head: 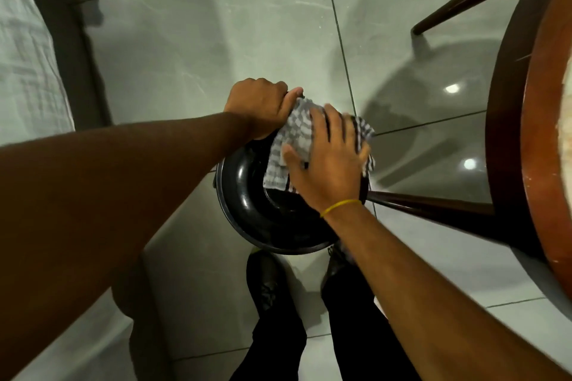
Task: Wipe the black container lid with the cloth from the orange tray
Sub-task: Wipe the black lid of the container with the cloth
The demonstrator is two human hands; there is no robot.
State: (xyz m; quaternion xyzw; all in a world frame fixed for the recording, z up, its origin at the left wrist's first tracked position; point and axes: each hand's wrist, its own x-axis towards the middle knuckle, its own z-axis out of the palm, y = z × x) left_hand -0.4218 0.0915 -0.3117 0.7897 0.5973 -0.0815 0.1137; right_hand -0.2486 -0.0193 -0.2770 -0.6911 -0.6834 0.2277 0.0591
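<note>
Probably a home: tiled floor [216, 40], bed [24, 56].

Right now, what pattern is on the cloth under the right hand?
A grey-and-white check on the cloth, clearest in the head view, pressed on the black lid.

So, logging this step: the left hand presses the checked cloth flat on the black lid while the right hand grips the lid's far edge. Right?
Not quite: the hands are swapped. In the head view, the right hand presses the checked cloth flat on the black lid, while the left hand grips its far edge.

Cloth [297, 145] on lid [247, 195] — table [532, 133] right (bed [28, 71] left).
</note>
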